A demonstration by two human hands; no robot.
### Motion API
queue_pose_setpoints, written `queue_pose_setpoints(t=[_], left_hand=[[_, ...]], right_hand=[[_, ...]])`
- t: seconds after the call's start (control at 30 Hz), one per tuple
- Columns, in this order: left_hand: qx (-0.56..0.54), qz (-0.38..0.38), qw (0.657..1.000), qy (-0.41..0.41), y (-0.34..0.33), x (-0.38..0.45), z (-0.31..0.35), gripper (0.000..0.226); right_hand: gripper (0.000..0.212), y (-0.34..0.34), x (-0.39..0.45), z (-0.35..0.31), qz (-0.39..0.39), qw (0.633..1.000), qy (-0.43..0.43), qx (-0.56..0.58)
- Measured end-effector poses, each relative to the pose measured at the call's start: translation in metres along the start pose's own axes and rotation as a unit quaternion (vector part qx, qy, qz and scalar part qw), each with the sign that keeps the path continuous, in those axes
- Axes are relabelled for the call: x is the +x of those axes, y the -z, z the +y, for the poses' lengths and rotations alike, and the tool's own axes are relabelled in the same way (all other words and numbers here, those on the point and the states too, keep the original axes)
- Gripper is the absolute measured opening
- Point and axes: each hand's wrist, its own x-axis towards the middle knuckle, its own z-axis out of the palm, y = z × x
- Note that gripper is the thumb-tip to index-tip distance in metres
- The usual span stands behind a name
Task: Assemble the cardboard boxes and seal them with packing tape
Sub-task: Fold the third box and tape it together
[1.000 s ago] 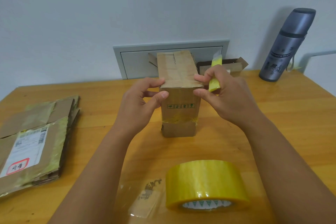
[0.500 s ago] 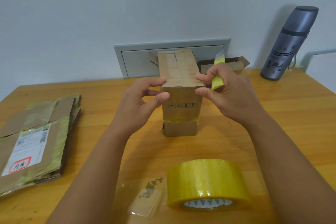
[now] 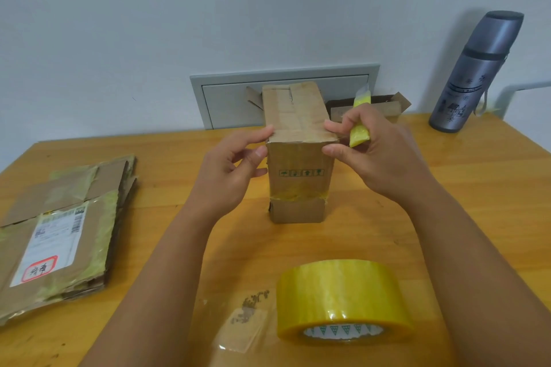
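Observation:
A tall brown cardboard box (image 3: 298, 158) stands upright mid-table, its top flaps folded shut and old yellowish tape around its lower part. My left hand (image 3: 229, 176) pinches the box's upper left corner, index finger on the top edge and thumb on the front face. My right hand (image 3: 381, 158) holds a small yellow packet (image 3: 359, 134) in its curled fingers, while its index finger and thumb touch the box's upper right corner. A big roll of yellow packing tape (image 3: 337, 292) lies on the table close to me.
Several flattened, taped cardboard boxes (image 3: 59, 232) are stacked at the left. A small open box (image 3: 384, 104) sits behind the upright one, by a grey wall panel (image 3: 232, 98). A grey thermos (image 3: 477, 74) stands far right. A clear film scrap (image 3: 244, 325) lies beside the roll.

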Motion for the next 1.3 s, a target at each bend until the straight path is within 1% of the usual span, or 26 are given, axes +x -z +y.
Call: queue_pose_setpoints(t=[0.07,0.13,0.17,0.27,0.3,0.37,0.43,0.47,0.57,0.63,0.7,0.73,0.8,0.83,0.87,0.9,0.93,1.0,1.03,1.1,1.17,1.23,1.3], left_hand=[[-0.008,-0.003,1.0,-0.003,-0.001,0.0,-0.002,0.035],[-0.006,0.022,1.0,0.002,-0.006,0.0,-0.002,0.033],[-0.006,0.049,0.999,0.014,-0.01,0.0,-0.001,0.029],[-0.044,0.155,0.984,0.07,-0.023,0.001,0.003,0.009],[-0.037,0.182,0.98,0.07,-0.027,0.0,0.003,0.007],[0.017,0.215,0.976,0.044,-0.035,-0.002,0.001,0.015],[0.05,0.226,0.973,0.022,-0.041,-0.006,0.001,0.025],[0.043,0.228,0.972,0.021,-0.042,-0.007,0.003,0.026],[-0.007,0.229,0.972,0.04,-0.044,-0.006,0.01,0.019],[-0.011,0.224,0.972,0.064,-0.043,-0.005,0.013,0.016],[0.007,0.199,0.977,0.083,-0.041,-0.003,0.015,0.03],[0.034,0.181,0.979,0.092,-0.04,-0.003,0.015,0.044],[0.1,0.137,0.977,0.127,-0.038,-0.003,0.018,0.09],[0.13,0.127,0.973,0.142,-0.037,-0.003,0.019,0.108],[0.16,0.126,0.97,0.13,-0.035,-0.004,0.021,0.114],[0.182,0.125,0.97,0.099,-0.034,-0.005,0.023,0.109],[0.201,0.121,0.97,0.062,-0.033,-0.006,0.024,0.098],[0.241,0.107,0.965,0.003,-0.032,-0.006,0.023,0.068],[0.255,0.098,0.962,-0.012,-0.031,-0.006,0.023,0.057],[0.262,0.084,0.961,-0.02,-0.026,-0.004,0.023,0.043],[0.257,0.077,0.963,-0.035,-0.014,0.0,0.023,0.032],[0.245,0.085,0.965,-0.035,0.004,0.003,0.019,0.03],[0.261,0.107,0.959,-0.027,0.018,0.005,0.015,0.029]], right_hand=[[0.03,0.0,0.0,0.0,0.003,1.0,0.001,0.003],[0.031,-0.002,0.0,0.0,0.005,1.0,0.0,0.001],[0.031,-0.003,0.0,0.001,0.008,1.0,0.001,0.0],[0.031,-0.006,0.0,0.001,0.018,1.0,0.003,0.0],[0.031,-0.007,0.001,0.001,0.023,1.0,0.004,-0.002],[0.031,-0.01,0.001,0.002,0.03,0.999,0.006,-0.01],[0.03,-0.014,0.0,0.002,0.038,0.999,0.013,-0.017],[0.029,-0.015,0.0,0.003,0.042,0.999,0.018,-0.021],[0.025,-0.019,-0.001,0.003,0.055,0.997,0.042,-0.042],[0.025,-0.022,-0.002,-0.001,0.071,0.995,0.06,-0.042],[0.026,-0.023,-0.003,-0.009,0.081,0.994,0.072,-0.017],[0.028,-0.023,-0.003,-0.014,0.074,0.995,0.072,0.012],[0.028,-0.022,-0.005,-0.022,0.042,0.993,0.059,0.094],[0.028,-0.021,-0.006,-0.023,0.029,0.991,0.052,0.118],[0.03,-0.02,-0.006,-0.022,0.029,0.991,0.046,0.119],[0.033,-0.019,-0.005,-0.02,0.037,0.993,0.038,0.109],[0.035,-0.016,-0.005,-0.016,0.051,0.993,0.026,0.102],[0.04,-0.01,-0.003,-0.009,0.078,0.991,-0.004,0.111],[0.042,-0.007,-0.002,-0.005,0.082,0.99,-0.018,0.113],[0.047,-0.005,0.0,0.003,0.074,0.992,-0.038,0.097],[0.045,-0.008,0.0,0.009,0.063,0.994,-0.056,0.073],[0.043,-0.011,0.0,0.01,0.053,0.995,-0.067,0.049],[0.042,-0.012,0.001,0.01,0.035,0.996,-0.071,0.051]])
